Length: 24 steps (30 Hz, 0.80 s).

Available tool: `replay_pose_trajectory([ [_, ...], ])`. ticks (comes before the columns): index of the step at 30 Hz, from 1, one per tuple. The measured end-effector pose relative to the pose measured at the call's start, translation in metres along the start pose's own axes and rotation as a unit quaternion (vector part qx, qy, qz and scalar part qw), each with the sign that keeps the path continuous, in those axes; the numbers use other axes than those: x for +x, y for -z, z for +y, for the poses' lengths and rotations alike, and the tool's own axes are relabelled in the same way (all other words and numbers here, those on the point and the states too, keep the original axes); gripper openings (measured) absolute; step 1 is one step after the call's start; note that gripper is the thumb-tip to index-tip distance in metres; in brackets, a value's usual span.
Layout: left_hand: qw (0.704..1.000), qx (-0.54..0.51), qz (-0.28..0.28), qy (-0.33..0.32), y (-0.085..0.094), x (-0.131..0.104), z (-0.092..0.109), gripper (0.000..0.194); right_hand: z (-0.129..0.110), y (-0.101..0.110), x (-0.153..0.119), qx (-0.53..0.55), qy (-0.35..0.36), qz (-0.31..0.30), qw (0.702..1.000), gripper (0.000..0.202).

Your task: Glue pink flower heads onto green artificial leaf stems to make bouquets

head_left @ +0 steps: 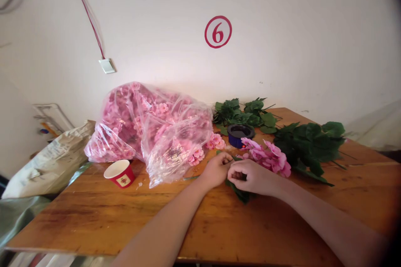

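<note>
My left hand (216, 170) and my right hand (252, 178) meet over the table, fingertips pinched close together on the green stem of an artificial flower. Its pink blossoms (267, 157) show just beyond my right wrist. A dark green leaf (240, 194) hangs below my right hand. Most of the stem is hidden by my fingers. Behind the hands stands a small dark blue pot (235, 135) with dark contents and a small red light at its base. Left of it, loose pink flower heads (215, 141) lie by the bag's edge.
A big clear plastic bag (125, 110) full of pink flowers fills the table's back left. A red paper cup (123, 178) stands before it. Green leaf sprays lie at the back (234, 112) and right (313, 144) of the wooden table (140, 221). A pale sack (46, 164) sits left.
</note>
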<state>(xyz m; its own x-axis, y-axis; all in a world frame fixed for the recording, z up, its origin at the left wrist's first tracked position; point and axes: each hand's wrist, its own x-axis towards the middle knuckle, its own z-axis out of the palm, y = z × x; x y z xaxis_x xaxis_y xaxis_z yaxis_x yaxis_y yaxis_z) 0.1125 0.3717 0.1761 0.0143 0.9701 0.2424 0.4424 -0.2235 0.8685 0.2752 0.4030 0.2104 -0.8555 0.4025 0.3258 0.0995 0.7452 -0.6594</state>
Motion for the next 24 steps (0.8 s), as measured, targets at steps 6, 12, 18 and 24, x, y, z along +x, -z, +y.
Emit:
replay_pose_trajectory([
  [6, 0.990, -0.127, 0.005, 0.054, -0.0032, 0.0059, -0.0058, 0.012, 0.0050, -0.0003, 0.0005, 0.081, -0.080, 0.009, 0.993, 0.007],
  [12, 0.996, -0.083, 0.014, 0.022, -0.0016, 0.0030, -0.0068, 0.013, 0.0052, 0.0003, -0.0005, 0.134, -0.129, 0.007, 0.982, 0.008],
  [18, 0.998, -0.032, 0.017, 0.044, -0.0005, 0.0005, -0.0026, 0.015, 0.0042, 0.0031, 0.0009, 0.231, -0.126, 0.019, 0.965, 0.008],
  [24, 0.999, 0.006, 0.019, 0.040, -0.0006, -0.0020, -0.0020, 0.020, -0.0030, 0.0080, 0.0060, 0.339, -0.097, 0.107, 0.929, 0.010],
])
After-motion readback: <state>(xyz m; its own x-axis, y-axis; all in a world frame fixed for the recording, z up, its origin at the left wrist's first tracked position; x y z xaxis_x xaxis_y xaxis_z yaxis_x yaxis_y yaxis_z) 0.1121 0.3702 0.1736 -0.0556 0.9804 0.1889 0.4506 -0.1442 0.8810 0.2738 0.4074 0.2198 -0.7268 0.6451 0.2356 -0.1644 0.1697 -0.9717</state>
